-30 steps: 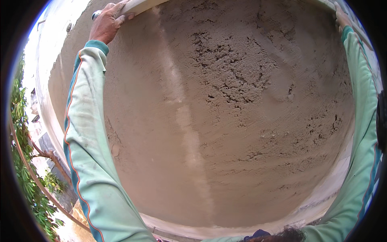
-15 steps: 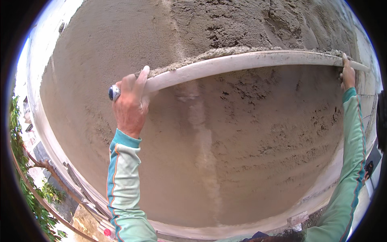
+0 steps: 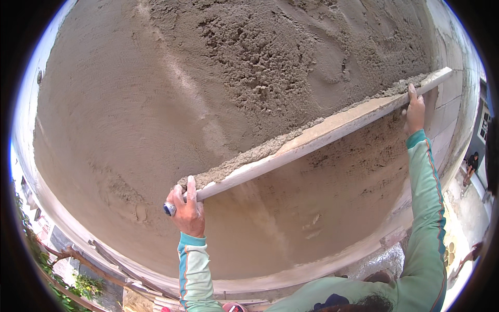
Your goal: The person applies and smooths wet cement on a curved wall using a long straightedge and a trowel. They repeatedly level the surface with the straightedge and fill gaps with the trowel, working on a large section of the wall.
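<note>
A long pale straightedge (image 3: 322, 132) lies slanted against a wall of wet grey-brown mortar (image 3: 244, 67), its left end lower than its right. Mortar is heaped along its upper edge. My left hand (image 3: 187, 210), wearing a ring with a dark stone, grips the left end with fingertips over that heap. My right hand (image 3: 415, 112) grips the bar near its right end. Above the bar the mortar has a rough, pitted patch; to the left it is smoother, with a pale vertical streak crossing it.
Bare pale blockwork (image 3: 449, 112) borders the mortar on the right. A seated person (image 3: 472, 164) in dark clothes is beyond, near a grey building. At lower left are a tree branch (image 3: 70, 252), foliage (image 3: 86, 286) and stacked wooden poles (image 3: 130, 275).
The straightedge has come down from the top of the wall and now slants more, left end lower. Both hands have moved down with it, still gripping, and mortar has gathered on its edge.
</note>
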The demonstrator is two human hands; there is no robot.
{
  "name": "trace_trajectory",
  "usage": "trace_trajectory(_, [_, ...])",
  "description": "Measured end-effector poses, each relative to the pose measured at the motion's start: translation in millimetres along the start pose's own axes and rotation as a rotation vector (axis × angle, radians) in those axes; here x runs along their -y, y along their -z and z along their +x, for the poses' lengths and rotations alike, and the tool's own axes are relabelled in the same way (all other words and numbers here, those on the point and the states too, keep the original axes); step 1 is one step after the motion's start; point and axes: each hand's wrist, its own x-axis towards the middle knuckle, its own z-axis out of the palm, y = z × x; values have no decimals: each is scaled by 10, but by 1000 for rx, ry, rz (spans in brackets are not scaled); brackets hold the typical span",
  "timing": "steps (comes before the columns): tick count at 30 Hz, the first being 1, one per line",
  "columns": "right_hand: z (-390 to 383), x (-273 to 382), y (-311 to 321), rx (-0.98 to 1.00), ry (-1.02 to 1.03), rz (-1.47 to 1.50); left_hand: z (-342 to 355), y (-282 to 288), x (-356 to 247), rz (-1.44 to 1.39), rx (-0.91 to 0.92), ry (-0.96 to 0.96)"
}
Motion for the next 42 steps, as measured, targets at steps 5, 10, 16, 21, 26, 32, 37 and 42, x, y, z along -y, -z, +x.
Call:
trace_trajectory(5, [-194, -458, 116, -9, 8, -43, -679, -181, -83, 16, 31, 1])
trace_trajectory(10, [-569, -1000, 455, -123, -21, -47, -1133, -235, -297, -34, 58, 48])
trace_trajectory(16, [-1191, -1509, 1385, -210, -189, -80, -1656, 127, -649, -291, 156, 757])
trace_trajectory(21, [-1573, -1820, 2176, -381, -146, -354, -2525, 313, -791, -1244, 233, 1341])
trace_trajectory(26, [-1639, -1761, 2788, -391, -119, -675, -3316, 317, -780, -1336, 571, 1386])
trace_trajectory(32, [-927, -1579, 3059, -313, -180, -1201, -3535, 609, -1862, -1559, 500, 2288])
trace_trajectory(37, [34, -2123, 2669, -38, -413, -1482, -3511, 862, -2490, -1611, 1188, 2500])
trace_trajectory(42, [52, -2705, 2997, -99, -428, -1389, -3279, 716, -2653, -1586, 830, 2450])
